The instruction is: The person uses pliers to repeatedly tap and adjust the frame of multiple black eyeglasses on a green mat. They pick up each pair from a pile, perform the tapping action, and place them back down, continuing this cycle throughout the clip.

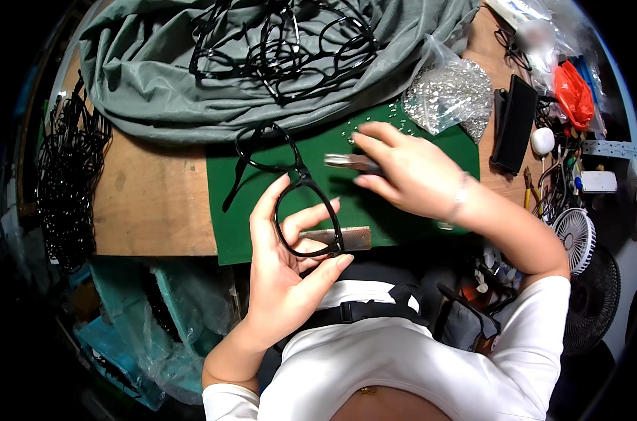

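Note:
My left hand (276,281) grips a black eyeglass frame (301,172) by its near rim, the thumb at the hinge corner and other fingers behind the rim. The frame is tilted, with one temple arm folded out to the left over the green mat (234,235). My right hand (410,172) is closed around a metal-tipped hand tool (346,161), which looks like pliers; its handles are mostly hidden in the palm. The right fingertips hover by small silvery pieces (351,138) on the mat. Below the frame lies a flat, rough metal strip (357,238), partly behind my left fingers.
Grey cloth (150,91) at the back bears a heap of black eyeglass frames (283,52). A clear bag of tiny silvery parts (448,95) sits at the back right. Black strands (66,182) are piled left. A black case (515,123) and white fan (574,241) are right.

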{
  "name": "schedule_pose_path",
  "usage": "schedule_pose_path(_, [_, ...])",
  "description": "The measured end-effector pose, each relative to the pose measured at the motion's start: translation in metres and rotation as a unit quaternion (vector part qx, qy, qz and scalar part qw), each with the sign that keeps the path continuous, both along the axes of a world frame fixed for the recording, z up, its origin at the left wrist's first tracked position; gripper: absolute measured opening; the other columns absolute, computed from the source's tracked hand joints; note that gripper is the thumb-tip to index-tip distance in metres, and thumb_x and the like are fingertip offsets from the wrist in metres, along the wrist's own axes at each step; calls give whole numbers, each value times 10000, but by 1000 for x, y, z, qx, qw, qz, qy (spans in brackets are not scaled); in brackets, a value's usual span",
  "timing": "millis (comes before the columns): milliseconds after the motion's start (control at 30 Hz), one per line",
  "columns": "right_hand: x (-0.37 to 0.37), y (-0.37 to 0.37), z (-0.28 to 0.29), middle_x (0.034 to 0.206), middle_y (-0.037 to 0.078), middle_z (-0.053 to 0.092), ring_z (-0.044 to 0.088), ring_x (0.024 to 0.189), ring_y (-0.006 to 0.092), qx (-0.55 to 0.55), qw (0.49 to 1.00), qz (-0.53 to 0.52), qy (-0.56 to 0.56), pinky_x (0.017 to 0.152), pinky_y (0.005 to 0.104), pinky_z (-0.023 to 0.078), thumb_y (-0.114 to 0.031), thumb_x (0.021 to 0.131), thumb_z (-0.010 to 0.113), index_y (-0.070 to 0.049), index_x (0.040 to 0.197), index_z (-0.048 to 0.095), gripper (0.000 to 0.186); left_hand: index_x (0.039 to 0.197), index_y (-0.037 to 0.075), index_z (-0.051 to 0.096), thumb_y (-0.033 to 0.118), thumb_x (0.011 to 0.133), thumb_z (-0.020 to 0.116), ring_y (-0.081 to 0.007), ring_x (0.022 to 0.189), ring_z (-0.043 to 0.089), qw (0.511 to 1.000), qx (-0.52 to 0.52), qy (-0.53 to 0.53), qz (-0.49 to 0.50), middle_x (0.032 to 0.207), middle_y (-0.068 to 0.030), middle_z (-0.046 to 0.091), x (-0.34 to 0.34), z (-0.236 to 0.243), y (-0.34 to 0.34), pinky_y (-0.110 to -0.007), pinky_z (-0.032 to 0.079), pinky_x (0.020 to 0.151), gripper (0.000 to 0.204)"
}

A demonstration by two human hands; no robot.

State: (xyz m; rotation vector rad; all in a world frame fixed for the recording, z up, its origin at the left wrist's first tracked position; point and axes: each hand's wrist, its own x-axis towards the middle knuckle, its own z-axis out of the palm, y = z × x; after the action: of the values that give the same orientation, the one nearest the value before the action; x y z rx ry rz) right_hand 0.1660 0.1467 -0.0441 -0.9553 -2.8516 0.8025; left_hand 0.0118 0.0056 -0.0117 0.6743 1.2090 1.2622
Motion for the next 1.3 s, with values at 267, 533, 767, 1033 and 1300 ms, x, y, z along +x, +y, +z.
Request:
schedule_pose_path(267, [19, -34, -8, 1088, 127, 472, 567, 716, 255, 27, 999, 2, -38, 648, 347, 440, -274, 746, 589, 1, 1098, 463, 464, 1260, 46, 130, -100, 734, 536, -118, 679, 564, 1000, 5, 6, 25, 992, -204, 516, -7, -11, -42, -233, 472, 658, 680])
schedule_pose_path(533, [3, 1, -37, 772, 156, 515, 539, 735, 324, 1, 994, -108, 34, 662, 388, 449, -60, 672, 584, -8, 833, 489, 193, 1314, 146, -4, -162, 644, 548, -208, 908, 566, 989, -36, -137, -34, 1139, -204, 433, 3, -12, -27, -329, 458, 796, 921])
schedule_pose_path(767, [-4, 0, -37, 776, 123, 507, 540, 736, 295, 31, 995, -80, 50, 648, 380, 437, -54, 659, 594, -30, 836, 492, 206, 884, 1, 458, 67, 889, 366, -151, 820, 566, 989, -46, -125, -59, 1001, -148, 524, -9, -18, -39, -231, 435, 693, 114])
schedule_pose_path(1033, [-15, -2, -39, 765, 96, 501, 527, 706, 260, 115, 992, -46, 7, 642, 374, 409, -32, 656, 564, -50, 818, 494, 177, 1120, -43, 332, 24, 864, 429, -158, 747, 581, 997, -39, -65, -32, 910, -146, 566, 6, -20, -36, -262, 460, 708, 282])
schedule_pose_path(1300, [-19, -52, 19, 749, 114, 517, 542, 664, 243, -243, 921, -146, 267, 597, 296, 434, -11, 700, 589, -5, 803, 527, 120, 1230, -22, 222, -81, 807, 436, -182, 831, 576, 999, 33, -5, 24, 1054, -193, 499, 28, -32, -24, -269, 480, 733, 478])
